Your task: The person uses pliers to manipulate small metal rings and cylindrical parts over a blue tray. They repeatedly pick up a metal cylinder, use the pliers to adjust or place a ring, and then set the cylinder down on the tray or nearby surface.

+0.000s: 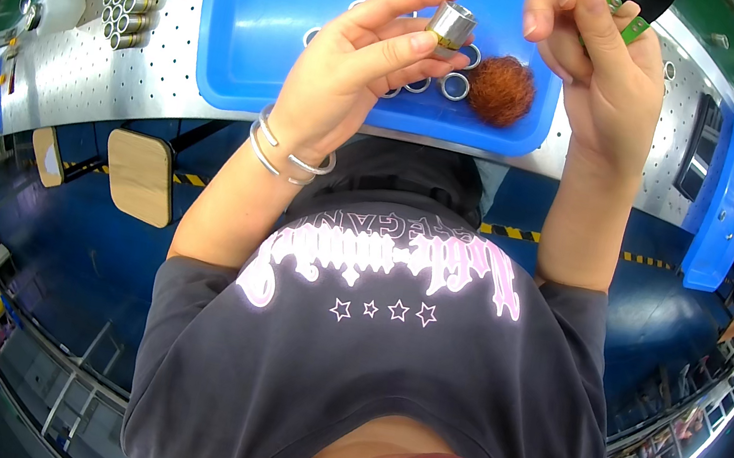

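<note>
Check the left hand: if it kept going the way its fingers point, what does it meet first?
Likely the right hand. The left hand pinches a small metal cylinder, fingers pointing to the picture's right, across the blue tray. Depth is unclear, so it might pass underneath.

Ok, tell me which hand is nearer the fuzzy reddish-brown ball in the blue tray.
Left. The left hand holds a small metal cylinder just beside the fuzzy reddish-brown ball; the right hand, gripping a green-handled tool, is above and right of it.
</note>
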`<state>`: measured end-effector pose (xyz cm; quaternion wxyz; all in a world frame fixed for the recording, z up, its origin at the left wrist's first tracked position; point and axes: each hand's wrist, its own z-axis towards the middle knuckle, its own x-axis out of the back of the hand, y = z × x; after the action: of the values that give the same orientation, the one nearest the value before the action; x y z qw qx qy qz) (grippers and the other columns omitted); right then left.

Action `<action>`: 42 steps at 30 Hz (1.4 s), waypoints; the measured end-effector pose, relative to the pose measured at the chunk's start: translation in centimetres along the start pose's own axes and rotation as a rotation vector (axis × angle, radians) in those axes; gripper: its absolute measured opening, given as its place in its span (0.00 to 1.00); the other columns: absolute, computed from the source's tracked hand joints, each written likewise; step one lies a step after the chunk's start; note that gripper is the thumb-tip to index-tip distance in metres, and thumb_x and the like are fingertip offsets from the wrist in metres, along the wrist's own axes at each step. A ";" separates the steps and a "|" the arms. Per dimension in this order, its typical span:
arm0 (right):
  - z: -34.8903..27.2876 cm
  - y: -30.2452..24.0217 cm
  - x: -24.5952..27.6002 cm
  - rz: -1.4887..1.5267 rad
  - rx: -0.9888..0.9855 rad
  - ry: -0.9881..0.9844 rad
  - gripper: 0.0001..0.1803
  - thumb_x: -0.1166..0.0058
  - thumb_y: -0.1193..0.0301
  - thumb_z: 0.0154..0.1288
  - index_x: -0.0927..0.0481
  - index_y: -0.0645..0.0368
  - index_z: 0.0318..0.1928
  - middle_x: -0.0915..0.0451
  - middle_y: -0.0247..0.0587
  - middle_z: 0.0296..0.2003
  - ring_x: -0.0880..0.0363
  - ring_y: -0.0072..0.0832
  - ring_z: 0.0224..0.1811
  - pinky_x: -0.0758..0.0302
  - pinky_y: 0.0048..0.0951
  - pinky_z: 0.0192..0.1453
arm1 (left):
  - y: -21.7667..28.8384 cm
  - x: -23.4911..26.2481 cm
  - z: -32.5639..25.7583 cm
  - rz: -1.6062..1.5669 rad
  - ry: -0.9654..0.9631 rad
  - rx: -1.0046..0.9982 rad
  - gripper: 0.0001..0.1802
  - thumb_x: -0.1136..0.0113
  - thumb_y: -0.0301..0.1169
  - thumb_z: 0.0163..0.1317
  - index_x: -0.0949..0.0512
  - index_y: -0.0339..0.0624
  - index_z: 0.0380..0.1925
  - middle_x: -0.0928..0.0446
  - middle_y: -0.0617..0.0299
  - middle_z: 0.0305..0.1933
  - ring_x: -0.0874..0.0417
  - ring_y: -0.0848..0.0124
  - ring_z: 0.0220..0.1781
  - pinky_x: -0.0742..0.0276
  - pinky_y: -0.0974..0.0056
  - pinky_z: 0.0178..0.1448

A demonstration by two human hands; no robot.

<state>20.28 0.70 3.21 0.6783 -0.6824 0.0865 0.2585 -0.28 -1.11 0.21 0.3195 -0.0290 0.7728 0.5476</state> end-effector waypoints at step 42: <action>3.4 -3.1 -2.3 0.116 0.378 -0.176 0.12 0.65 0.64 0.76 0.29 0.56 0.42 0.25 0.38 0.34 0.53 0.10 0.11 0.50 0.12 0.15 | -0.9 0.6 0.0 0.136 0.083 -0.179 0.22 0.42 0.24 0.60 0.27 0.39 0.56 0.21 0.54 0.47 0.18 0.67 0.48 0.26 0.67 0.56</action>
<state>19.01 3.64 7.19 0.7831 -0.5117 0.1130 0.3349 -0.36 -1.28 -0.81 0.2455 -0.0275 0.7336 0.6331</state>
